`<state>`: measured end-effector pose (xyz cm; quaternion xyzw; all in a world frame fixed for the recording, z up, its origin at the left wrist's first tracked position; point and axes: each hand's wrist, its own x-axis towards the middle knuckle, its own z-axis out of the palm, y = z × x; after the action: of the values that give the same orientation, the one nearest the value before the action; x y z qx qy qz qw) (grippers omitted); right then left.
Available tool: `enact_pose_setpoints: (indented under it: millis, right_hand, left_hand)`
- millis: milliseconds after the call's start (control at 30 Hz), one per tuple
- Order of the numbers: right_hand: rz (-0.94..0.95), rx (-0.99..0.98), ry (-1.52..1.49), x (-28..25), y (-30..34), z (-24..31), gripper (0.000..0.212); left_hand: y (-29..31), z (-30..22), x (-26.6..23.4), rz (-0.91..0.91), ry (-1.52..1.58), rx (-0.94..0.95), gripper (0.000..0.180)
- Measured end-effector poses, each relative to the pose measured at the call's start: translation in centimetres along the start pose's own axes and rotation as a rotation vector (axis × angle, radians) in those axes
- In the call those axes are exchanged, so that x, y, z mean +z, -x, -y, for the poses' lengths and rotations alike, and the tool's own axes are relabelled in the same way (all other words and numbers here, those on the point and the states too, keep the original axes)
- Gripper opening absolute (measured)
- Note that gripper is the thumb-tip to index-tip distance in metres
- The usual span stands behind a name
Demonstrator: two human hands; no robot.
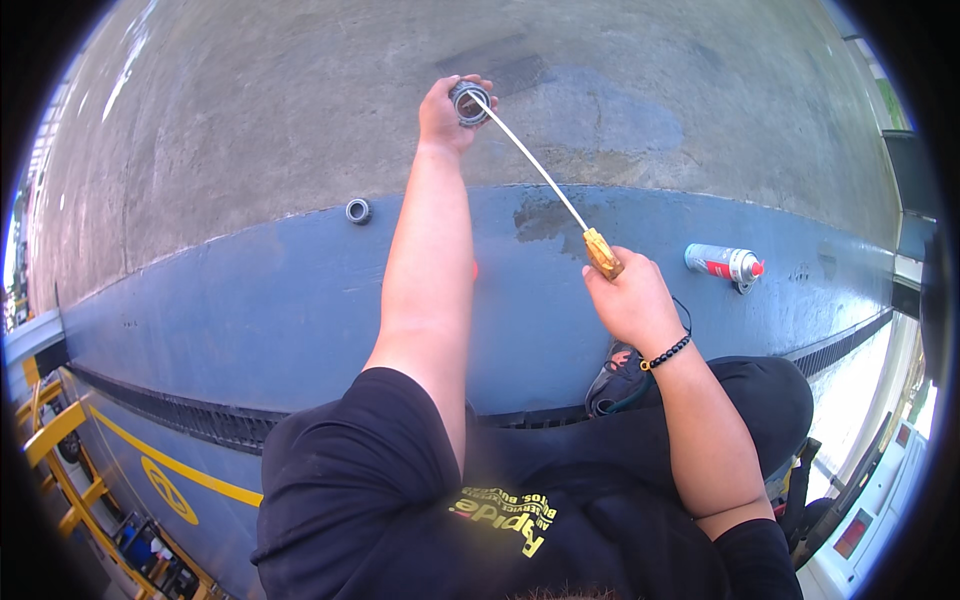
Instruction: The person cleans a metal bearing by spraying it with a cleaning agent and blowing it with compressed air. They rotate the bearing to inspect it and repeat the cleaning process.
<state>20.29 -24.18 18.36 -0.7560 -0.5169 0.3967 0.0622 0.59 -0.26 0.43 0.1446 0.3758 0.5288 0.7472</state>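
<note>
Stretched far out ahead, my left hand grips a grey metal ring-shaped part, its round opening facing up. My right hand is closed round the yellow handle of a long screwdriver. The thin shaft slants up and left, and its tip reaches the ring's opening. Whether the tip touches the inner wall cannot be made out. A second, similar grey ring lies on the blue floor left of my left forearm. To the right of my right hand, a spray can with a red nozzle lies on its side.
Bare grey concrete meets the blue-painted floor, which has a dark wet patch. A black drain grate crosses behind. My shoe is near my right wrist. Yellow metal framing stands at left; a white vehicle at right.
</note>
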Motion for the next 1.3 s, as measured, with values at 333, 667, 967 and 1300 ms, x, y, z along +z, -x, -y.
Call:
enact_pose_setpoints:
  millis: [333, 667, 967, 1300]
  right_hand:
    - [0.044, 0.019, 0.031, 0.4, 0.2, -0.4, 0.029]
    - [0.057, 0.04, -0.04, -0.2, -0.5, -0.2, 0.031]
    - [0.042, -0.018, -0.036, 0.2, -0.6, -1.1, 0.029]
    - [0.067, 0.02, -0.081, 0.0, -0.8, -1.1, 0.03]
  left_hand:
    - [-0.3, 0.0, -0.5, -0.063, 0.059, 0.009, 0.034]
    - [-0.2, 0.0, -1.1, -0.056, -0.048, 0.051, 0.032]
    - [0.2, -0.5, -1.2, 0.021, -0.287, 0.195, 0.031]
    - [-0.2, -1.3, -1.8, 0.06, -0.364, 0.215, 0.031]
